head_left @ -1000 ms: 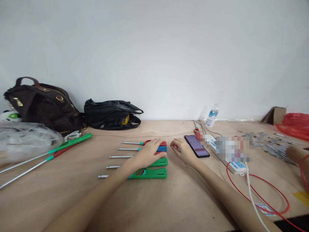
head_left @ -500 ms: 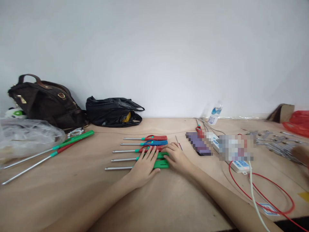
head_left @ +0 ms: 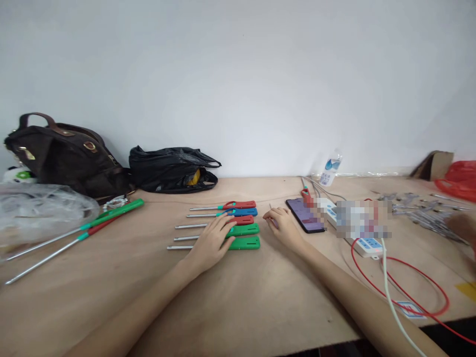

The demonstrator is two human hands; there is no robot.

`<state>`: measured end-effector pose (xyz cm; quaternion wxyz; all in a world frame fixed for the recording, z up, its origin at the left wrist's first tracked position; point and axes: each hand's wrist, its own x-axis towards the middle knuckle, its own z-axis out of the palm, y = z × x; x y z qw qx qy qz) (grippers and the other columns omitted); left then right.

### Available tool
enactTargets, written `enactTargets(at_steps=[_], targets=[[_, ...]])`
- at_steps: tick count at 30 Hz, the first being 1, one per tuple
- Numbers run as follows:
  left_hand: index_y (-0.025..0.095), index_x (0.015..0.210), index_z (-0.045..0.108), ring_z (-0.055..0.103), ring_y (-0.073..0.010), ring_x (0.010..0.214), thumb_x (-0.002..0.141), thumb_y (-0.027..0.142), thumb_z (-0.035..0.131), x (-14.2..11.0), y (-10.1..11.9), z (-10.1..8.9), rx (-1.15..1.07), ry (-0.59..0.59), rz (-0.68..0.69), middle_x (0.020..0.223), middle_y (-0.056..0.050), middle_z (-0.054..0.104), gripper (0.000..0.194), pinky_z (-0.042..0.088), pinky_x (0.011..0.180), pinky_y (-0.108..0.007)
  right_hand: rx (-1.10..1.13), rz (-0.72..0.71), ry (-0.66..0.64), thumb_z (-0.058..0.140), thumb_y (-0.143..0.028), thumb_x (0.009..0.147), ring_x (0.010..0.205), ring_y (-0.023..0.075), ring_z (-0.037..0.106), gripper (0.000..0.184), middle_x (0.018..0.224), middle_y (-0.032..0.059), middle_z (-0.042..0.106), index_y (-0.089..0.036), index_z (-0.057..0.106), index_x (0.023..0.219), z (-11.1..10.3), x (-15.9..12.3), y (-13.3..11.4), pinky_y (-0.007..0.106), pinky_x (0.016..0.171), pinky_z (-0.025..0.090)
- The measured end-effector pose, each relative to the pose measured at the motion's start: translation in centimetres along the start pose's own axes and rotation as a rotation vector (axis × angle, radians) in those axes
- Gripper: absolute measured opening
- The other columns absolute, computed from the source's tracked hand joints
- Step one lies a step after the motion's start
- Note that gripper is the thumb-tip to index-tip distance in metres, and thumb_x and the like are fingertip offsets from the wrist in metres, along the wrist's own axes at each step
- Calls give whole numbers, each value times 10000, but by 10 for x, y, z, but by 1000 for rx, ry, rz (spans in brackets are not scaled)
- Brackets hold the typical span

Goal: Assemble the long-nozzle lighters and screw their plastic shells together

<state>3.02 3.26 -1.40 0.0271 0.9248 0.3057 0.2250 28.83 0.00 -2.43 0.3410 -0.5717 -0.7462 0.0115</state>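
Observation:
Several long-necked gas lighters lie side by side, metal necks to the left: a red lighter (head_left: 245, 204) at the back, then a blue lighter (head_left: 248, 212), a second red one (head_left: 246, 219) and two green ones, the nearest a green lighter (head_left: 245, 243). My left hand (head_left: 211, 240) rests across the nearer ones, fingers stretched out and apart, covering their trigger ends. Just right of the handles, my right hand (head_left: 284, 225) curls its fingers over a small screwdriver (head_left: 275, 223). Its thin shaft pokes out beyond the fingers, and most of its handle is hidden.
Two more lighters (head_left: 115, 213) lie at left beside a clear plastic bag (head_left: 48, 208). Behind stand a dark handbag (head_left: 70, 158) and black plastic bag (head_left: 167, 171). Rightward are a phone (head_left: 303, 215), power strip (head_left: 366, 246), red cable (head_left: 401, 272), metal parts (head_left: 427, 218) and another person's blurred hand (head_left: 463, 230).
My right hand has left the lighter handles and moved right onto the screwdriver. My left hand stays over the lighters, shifted slightly left. The view has moved a little.

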Motion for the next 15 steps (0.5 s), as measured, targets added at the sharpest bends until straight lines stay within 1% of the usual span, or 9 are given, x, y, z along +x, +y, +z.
enactTargets(at_steps=[2, 5, 7, 9, 10, 13, 15], targets=[[198, 1146, 586, 513, -251, 1176, 931, 240, 412, -4, -4, -9, -37, 7, -21, 1239, -93, 573, 280, 439, 989, -423, 38, -41, -77, 469, -120, 877, 865, 210, 559, 157, 872, 56, 653, -199, 600, 845, -5, -1, -6, 374, 836, 383], [204, 1024, 608, 560, -234, 1042, 923, 256, 432, -9, -10, -21, -80, -49, -19, 1089, -73, 609, 210, 468, 890, -377, 89, -184, -229, 561, -229, 881, 943, 215, 549, 76, 958, 64, 635, -199, 616, 924, -6, -5, -20, 360, 843, 410], [209, 985, 608, 568, -223, 991, 922, 283, 447, -10, -15, -27, -106, -123, -4, 1030, -57, 618, 188, 462, 852, -346, 42, -247, -295, 651, -304, 838, 1016, 244, 530, 193, 1036, 83, 622, -191, 621, 992, -2, -8, -29, 390, 882, 403], [206, 930, 605, 576, -209, 910, 904, 309, 480, -11, -20, -31, -119, -203, -9, 956, -42, 621, 164, 455, 785, -310, -40, -265, -333, 699, -323, 804, 1042, 268, 520, 284, 1070, 100, 610, -184, 622, 1040, 4, -11, -34, 420, 899, 395], [203, 907, 602, 578, -204, 864, 884, 319, 507, -12, -24, -33, -117, -243, -23, 920, -35, 620, 152, 449, 745, -295, -73, -263, -344, 703, -313, 801, 1039, 271, 521, 296, 1076, 104, 605, -182, 622, 1054, 6, -12, -35, 426, 900, 396], [196, 864, 605, 582, -205, 800, 828, 312, 571, -14, -33, -36, -76, -343, -66, 877, -26, 621, 126, 423, 677, -277, -106, -259, -358, 687, -266, 804, 1029, 266, 519, 274, 1096, 108, 588, -174, 614, 1052, 10, -14, -34, 419, 892, 408], [191, 834, 605, 591, -213, 817, 826, 262, 567, -15, -36, -36, -34, -364, -67, 896, -28, 627, 81, 418, 686, -280, -103, -255, -350, 684, -250, 791, 1009, 267, 518, 247, 1093, 112, 580, -166, 603, 1008, 9, -14, -34, 407, 873, 419]])
